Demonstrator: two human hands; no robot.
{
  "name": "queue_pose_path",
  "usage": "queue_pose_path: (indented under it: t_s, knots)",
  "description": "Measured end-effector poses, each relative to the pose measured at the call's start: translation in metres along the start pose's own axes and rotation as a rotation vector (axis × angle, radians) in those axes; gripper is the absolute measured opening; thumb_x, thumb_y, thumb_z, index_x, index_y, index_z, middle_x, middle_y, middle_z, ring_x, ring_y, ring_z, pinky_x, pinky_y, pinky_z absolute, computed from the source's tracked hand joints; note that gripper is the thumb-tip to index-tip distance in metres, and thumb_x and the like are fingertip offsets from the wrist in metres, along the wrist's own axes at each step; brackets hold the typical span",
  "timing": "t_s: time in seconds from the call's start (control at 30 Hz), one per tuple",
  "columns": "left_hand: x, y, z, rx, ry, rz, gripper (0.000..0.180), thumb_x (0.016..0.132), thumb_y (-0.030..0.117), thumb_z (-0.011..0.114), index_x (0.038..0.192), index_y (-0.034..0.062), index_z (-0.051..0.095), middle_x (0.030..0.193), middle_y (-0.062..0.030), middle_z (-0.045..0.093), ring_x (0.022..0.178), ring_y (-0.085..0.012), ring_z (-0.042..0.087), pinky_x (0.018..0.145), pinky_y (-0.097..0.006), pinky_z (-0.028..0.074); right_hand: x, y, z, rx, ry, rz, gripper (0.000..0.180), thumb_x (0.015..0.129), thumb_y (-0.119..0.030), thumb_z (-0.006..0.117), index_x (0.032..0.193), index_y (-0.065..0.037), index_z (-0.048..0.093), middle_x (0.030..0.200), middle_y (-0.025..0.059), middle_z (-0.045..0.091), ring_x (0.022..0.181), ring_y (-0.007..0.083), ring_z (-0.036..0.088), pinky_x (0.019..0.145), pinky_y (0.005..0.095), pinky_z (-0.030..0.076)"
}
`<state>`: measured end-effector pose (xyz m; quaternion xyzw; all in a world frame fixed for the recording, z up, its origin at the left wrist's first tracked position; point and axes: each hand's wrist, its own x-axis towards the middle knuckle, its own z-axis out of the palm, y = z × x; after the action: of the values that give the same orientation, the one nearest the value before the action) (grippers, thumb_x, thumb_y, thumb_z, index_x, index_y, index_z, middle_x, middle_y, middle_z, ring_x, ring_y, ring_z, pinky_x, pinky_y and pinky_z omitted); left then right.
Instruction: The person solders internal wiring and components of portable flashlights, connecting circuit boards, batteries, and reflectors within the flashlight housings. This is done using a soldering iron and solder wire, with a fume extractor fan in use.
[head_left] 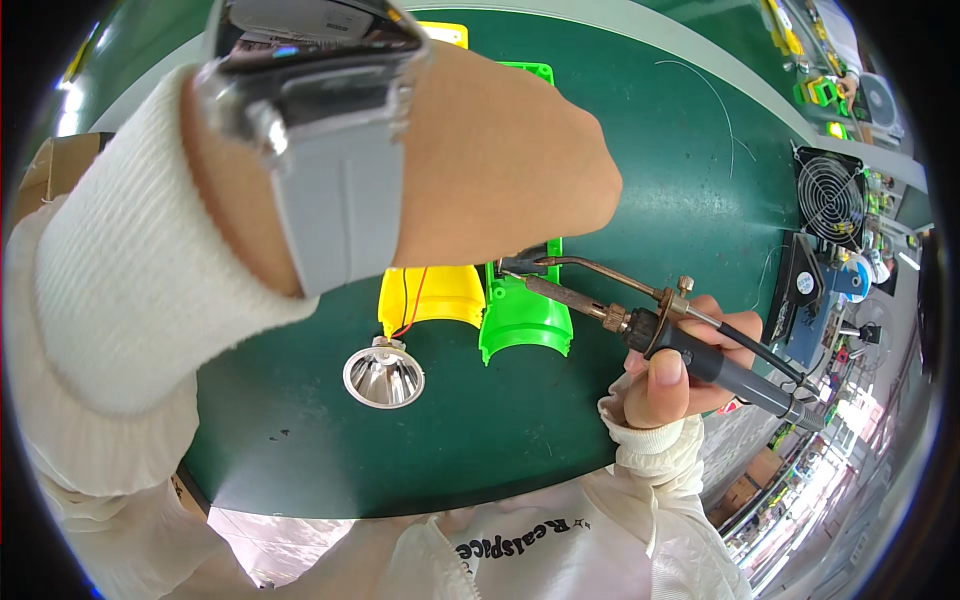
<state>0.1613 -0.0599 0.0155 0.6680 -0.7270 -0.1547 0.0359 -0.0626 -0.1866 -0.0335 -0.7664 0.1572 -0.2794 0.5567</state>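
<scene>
Nearest the lens was my grey-strapped watch. My left hand partly covered the green housing, at centre; I could not tell its hidden fingers' state. My right hand, at four o'clock, pinched a soldering iron, tip over the housing. Yellow shell lay at nine, wired reflector at eight, fan at two o'clock.

A dark-handled soldering iron is slanting, its tip pointing leftward over a partly hidden, hollow green casing. A yellow casing is lying just left of it. Below, a silvery bowl-shaped reflector is trailing thin wires across the yellow casing.
</scene>
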Motion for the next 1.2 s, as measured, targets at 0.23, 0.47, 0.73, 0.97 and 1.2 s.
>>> queue_pose_path:
  t_s: [0.23, 0.47, 0.73, 0.97, 1.2]
  knots:
    - [-0.002, 0.005, 0.002, 0.037, 0.074, 0.011, 0.004, 0.074, 0.008, 0.064, 0.07, 0.0085, 0.064, 0.079, -0.0056, 0.061, 0.087, -0.0234, 0.061, 0.073, -0.034, 0.051, 0.001, 0.003, -0.005, -0.001, -0.03, -0.023, 0.049, 0.077, -0.026, 0.077, 0.097, -0.004, 0.037, 0.073, 0.0068, 0.053, 0.063, 0.0134, 0.051, 0.066, 0.0307, 0.05]
    - [-0.008, -0.008, 0.017, -0.182, 0.049, 0.012, 0.002, 0.075, 0.007, 0.062, 0.075, 0.0081, 0.063, 0.082, -0.0058, 0.061, 0.087, -0.0247, 0.06, 0.073, -0.033, 0.051, 0.0, 0.001, -0.004, 0.009, -0.024, 0.028, 0.048, 0.077, -0.025, 0.077, 0.096, -0.004, 0.038, 0.072, 0.0059, 0.052, 0.064, 0.0127, 0.05, 0.066, 0.0306, 0.049]
    - [0.002, -0.017, 0.022, -0.647, 0.063, 0.007, 0.009, 0.079, 0.011, 0.058, 0.075, 0.0036, 0.059, 0.08, -0.0093, 0.061, 0.085, -0.0257, 0.059, 0.074, -0.035, 0.048, 0.003, -0.001, 0.0, 0.069, 0.025, 0.039, 0.047, 0.078, -0.025, 0.078, 0.095, -0.004, 0.04, 0.068, 0.0048, 0.054, 0.059, 0.0115, 0.05, 0.069, 0.0313, 0.05]
    - [0.003, -0.016, 0.02, -0.346, 0.055, 0.095, 0.015, 0.08, 0.012, 0.057, 0.071, 0.0018, 0.06, 0.071, -0.0113, 0.059, 0.082, -0.0265, 0.058, 0.073, -0.035, 0.047, 0.006, 0.002, 0.002, 0.07, 0.032, -0.003, 0.046, 0.078, -0.025, 0.078, 0.095, -0.005, 0.041, 0.058, 0.0014, 0.052, 0.056, 0.0105, 0.05, 0.059, 0.0271, 0.049]
    - [0.012, -0.038, 0.016, -0.593, -0.181, 0.124, 0.018, 0.083, 0.015, 0.057, 0.072, 0.002, 0.063, 0.073, -0.0108, 0.061, 0.082, -0.0264, 0.058, 0.077, -0.037, 0.047, 0.007, -0.003, 0.004, 0.101, 0.035, 0.003, 0.045, 0.079, -0.024, 0.078, 0.095, -0.004, 0.041, 0.058, 0.0022, 0.053, 0.055, 0.0108, 0.051, 0.055, 0.0251, 0.047]
